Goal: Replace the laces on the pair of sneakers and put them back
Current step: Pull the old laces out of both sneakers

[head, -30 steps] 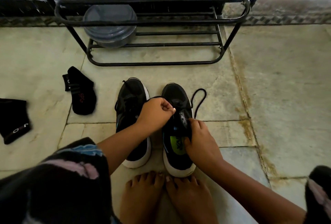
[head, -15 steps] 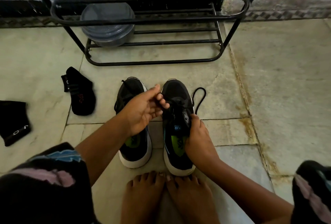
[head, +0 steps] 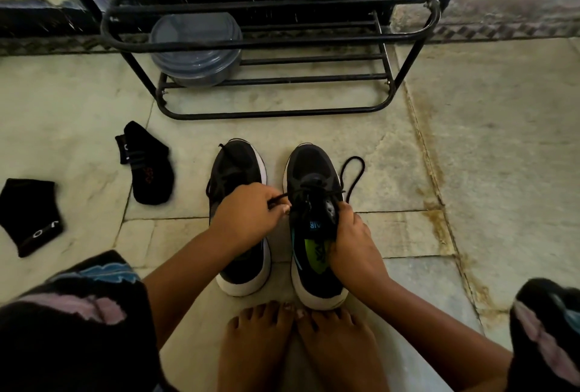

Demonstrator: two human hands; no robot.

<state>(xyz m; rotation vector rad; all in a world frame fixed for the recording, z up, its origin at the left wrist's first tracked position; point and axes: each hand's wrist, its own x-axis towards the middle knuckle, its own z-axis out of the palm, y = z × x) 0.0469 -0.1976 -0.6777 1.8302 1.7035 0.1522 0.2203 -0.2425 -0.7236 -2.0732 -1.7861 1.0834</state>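
Right hand (head: 351,244) grips the right sneaker (head: 314,222) at its collar, steadying it on the floor (head: 470,172); left hand (head: 248,212) pinches the lace (head: 284,196), apparently drawing it taut.

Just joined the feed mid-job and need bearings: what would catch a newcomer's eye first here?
Two black sneakers stand side by side on the floor at centre; the left hand pinches a lace of the right sneaker while the right hand grips its tongue area. The left sneaker lies partly under the left arm. Two black socks lie to the left, and a black rack stands behind.
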